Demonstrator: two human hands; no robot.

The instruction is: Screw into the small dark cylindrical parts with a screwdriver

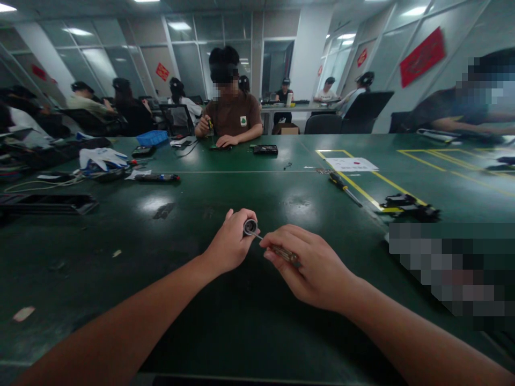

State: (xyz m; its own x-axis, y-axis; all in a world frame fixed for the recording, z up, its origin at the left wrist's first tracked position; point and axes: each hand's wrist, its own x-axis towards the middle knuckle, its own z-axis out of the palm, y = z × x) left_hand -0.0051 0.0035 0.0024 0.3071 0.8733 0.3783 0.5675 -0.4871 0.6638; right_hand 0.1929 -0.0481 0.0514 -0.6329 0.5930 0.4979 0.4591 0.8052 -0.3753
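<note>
My left hand [233, 241] is closed around a dark cylindrical part [250, 227], whose round, ringed end faces me. Most of its body is hidden by the fingers. In my right hand [306, 262] is a screwdriver [285, 253] with a translucent brownish handle, pinched between thumb and fingers. Its thin metal shaft points left and reaches the open end of the cylindrical part. Whether the tip touches anything inside is too small to tell. Both hands are just above the green table [193, 332].
A yellow-and-black screwdriver [345, 187] and black parts [410, 207] lie to the right. White gloves [102, 159], a blue basket [152, 138] and a dark pen-like tool [157, 177] are at the left. Across the table a person [233, 112] works near a black block [265, 150].
</note>
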